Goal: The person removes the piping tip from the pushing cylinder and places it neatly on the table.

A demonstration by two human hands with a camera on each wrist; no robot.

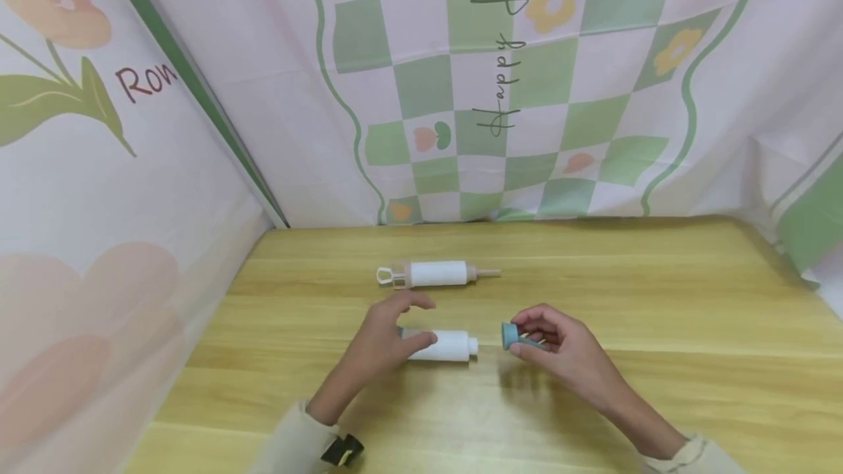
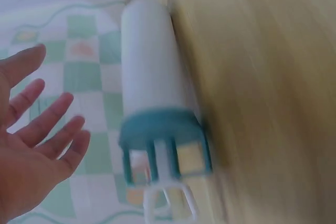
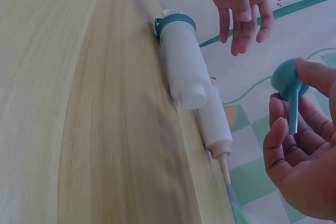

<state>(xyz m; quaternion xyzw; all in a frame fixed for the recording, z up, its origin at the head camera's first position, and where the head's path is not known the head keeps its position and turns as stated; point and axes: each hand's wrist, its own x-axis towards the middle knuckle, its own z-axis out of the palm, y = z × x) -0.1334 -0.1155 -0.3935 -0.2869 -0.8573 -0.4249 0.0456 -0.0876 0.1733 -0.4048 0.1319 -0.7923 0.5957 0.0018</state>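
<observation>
My right hand (image 1: 556, 339) pinches a teal nozzle cap (image 1: 508, 336) between thumb and fingers, held above the table. In the right wrist view, the cap (image 3: 286, 78) has a round, wide base and a thin spout pointing down. My left hand (image 1: 378, 335) is spread over a white syringe-like tube (image 1: 451, 346), fingers apart and not wrapped round it. This tube lies on its side, its bare white neck facing the right hand. Seen in the left wrist view, its other end carries a teal collar (image 2: 160, 127) with an open frame and a white pull ring (image 2: 170, 198).
Behind the tube lies a similar white one with pink-beige ends (image 1: 440, 273), its thin spout pointing right. Both lie on a wood-grain table (image 1: 658, 386). A checked curtain (image 1: 487, 93) hangs at the back edge, and flower-print cloth (image 1: 99, 203) at the left.
</observation>
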